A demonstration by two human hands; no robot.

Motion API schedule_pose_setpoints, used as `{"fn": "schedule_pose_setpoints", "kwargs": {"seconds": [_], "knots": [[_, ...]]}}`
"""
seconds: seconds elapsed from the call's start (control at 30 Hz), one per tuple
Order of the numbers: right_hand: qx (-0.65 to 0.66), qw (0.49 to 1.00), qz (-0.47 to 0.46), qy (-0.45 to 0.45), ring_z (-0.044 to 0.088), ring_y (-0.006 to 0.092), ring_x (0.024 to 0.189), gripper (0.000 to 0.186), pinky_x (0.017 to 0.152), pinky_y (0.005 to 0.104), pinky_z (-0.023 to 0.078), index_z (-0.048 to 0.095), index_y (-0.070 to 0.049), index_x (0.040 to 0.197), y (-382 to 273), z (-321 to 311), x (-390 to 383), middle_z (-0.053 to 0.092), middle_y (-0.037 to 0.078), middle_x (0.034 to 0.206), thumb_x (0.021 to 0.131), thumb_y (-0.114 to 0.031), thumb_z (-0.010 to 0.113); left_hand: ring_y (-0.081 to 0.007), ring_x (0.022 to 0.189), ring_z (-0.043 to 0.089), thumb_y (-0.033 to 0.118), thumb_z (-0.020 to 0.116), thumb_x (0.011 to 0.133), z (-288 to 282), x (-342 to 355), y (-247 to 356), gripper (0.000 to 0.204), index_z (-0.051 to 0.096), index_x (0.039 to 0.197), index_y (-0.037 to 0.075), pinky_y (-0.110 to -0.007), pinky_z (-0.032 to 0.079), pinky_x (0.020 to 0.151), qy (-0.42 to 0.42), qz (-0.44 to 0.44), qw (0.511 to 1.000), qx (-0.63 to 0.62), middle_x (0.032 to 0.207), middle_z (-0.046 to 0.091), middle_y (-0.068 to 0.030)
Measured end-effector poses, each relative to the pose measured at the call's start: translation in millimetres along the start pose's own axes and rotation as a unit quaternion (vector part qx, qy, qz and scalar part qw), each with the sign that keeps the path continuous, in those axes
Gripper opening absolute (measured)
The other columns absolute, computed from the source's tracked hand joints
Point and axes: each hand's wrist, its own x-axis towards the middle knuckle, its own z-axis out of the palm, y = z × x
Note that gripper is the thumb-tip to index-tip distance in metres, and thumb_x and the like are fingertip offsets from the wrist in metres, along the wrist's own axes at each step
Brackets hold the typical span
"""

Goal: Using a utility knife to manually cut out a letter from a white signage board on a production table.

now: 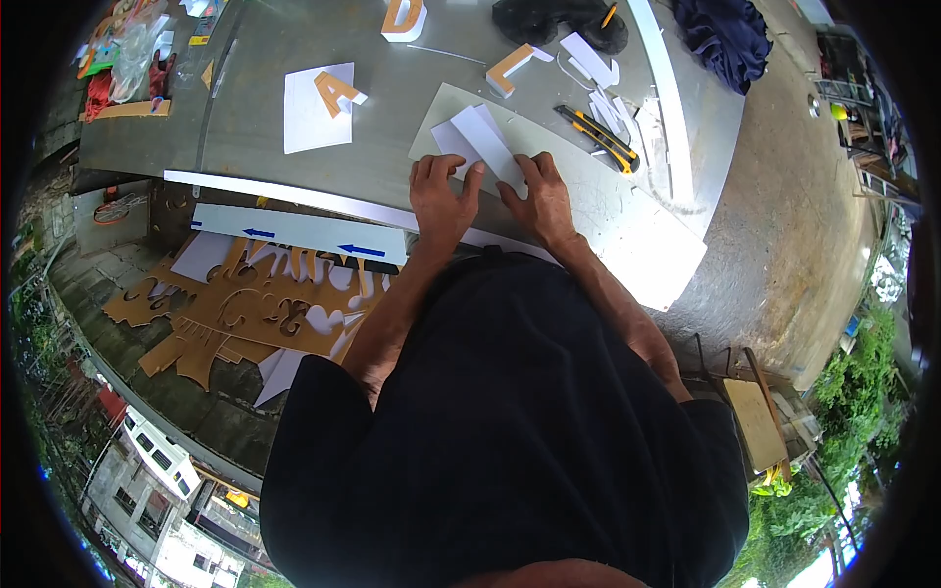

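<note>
A white strip (486, 142) lies at a slant over a second white piece (449, 140), both on a pale board (443, 104) at the table's near side. My right hand (542, 203) pinches the strip's near end between thumb and fingers. Curled at the near edge of the white pieces, my left hand (444, 203) has its index finger and thumb against them. To the right of the hands rests a yellow-and-black utility knife (600, 139). Beyond it is a brown-faced, white-edged letter cut-out (512, 72), with white offcuts (606, 110) close by.
Another letter cut-out (336, 92) sits on a white sheet (302, 122) at left; a third (402, 20) stands at the far edge. A long white strip (294, 199) runs along the table's near edge. Brown cut-out scraps (245, 314) pile below. Dark cloth (723, 44) hangs at far right.
</note>
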Motion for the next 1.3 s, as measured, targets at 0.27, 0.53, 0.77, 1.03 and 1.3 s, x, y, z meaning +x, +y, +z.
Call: {"fn": "schedule_pose_setpoints", "kwargs": {"seconds": [0.27, 0.53, 0.77, 1.03, 1.3], "knots": [[-0.125, 0.991, -0.040, 0.036, 0.057, 0.0369, 0.101, 0.049, 0.079, 0.0451, 0.053, 0.063, 0.002, 0.114, 9, 26, 22, 0.056, 0.018, 0.103, 0.076, -0.022, 0.083, -0.0449, 0.138, 0.038, 0.017, 0.062, 0.096, 21, 33, -25, 0.061, 0.038, 0.149, -0.003, -0.051, 0.036, 0.114, -0.043, 0.184, 0.980, 0.059, 0.152, 0.038, -0.0250], [-0.112, 0.988, -0.095, 0.040, 0.058, 0.0345, 0.098, 0.051, 0.079, 0.0448, 0.054, 0.059, 0.000, 0.116, 15, 26, 19, 0.055, 0.017, 0.104, 0.076, -0.023, 0.082, -0.0447, 0.149, 0.028, 0.015, 0.054, 0.101, 31, 34, -41, 0.057, 0.035, 0.152, -0.003, -0.051, 0.029, 0.120, -0.058, 0.160, 0.984, 0.059, 0.161, 0.030, -0.0238], [-0.117, 0.986, -0.112, 0.029, 0.061, 0.0302, 0.097, 0.049, 0.079, 0.0436, 0.053, 0.063, -0.006, 0.120, 15, 25, 19, 0.058, 0.011, 0.102, 0.077, -0.023, 0.081, -0.0445, 0.148, 0.032, 0.014, 0.062, 0.097, 30, 35, -43, 0.058, 0.042, 0.148, -0.003, -0.050, 0.032, 0.118, -0.058, 0.171, 0.980, 0.084, 0.158, 0.036, -0.0230], [-0.124, 0.988, -0.076, 0.050, 0.061, 0.0296, 0.093, 0.048, 0.077, 0.0431, 0.053, 0.064, -0.006, 0.117, 14, 32, 20, 0.058, 0.010, 0.100, 0.076, -0.024, 0.082, -0.0429, 0.145, 0.035, 0.017, 0.066, 0.095, 31, 35, -39, 0.052, 0.052, 0.141, -0.003, -0.050, 0.035, 0.117, -0.060, 0.189, 0.974, 0.110, 0.154, 0.044, -0.0205], [-0.105, 0.987, -0.110, 0.055, 0.061, 0.0283, 0.094, 0.052, 0.078, 0.0426, 0.052, 0.063, -0.006, 0.120, 17, 28, 17, 0.059, 0.010, 0.103, 0.075, -0.023, 0.083, -0.0385, 0.141, 0.041, 0.013, 0.059, 0.095, 35, 37, -38, 0.045, 0.057, 0.139, 0.000, -0.048, 0.036, 0.117, -0.063, 0.208, 0.960, 0.177, 0.149, 0.051, -0.0155]]}}
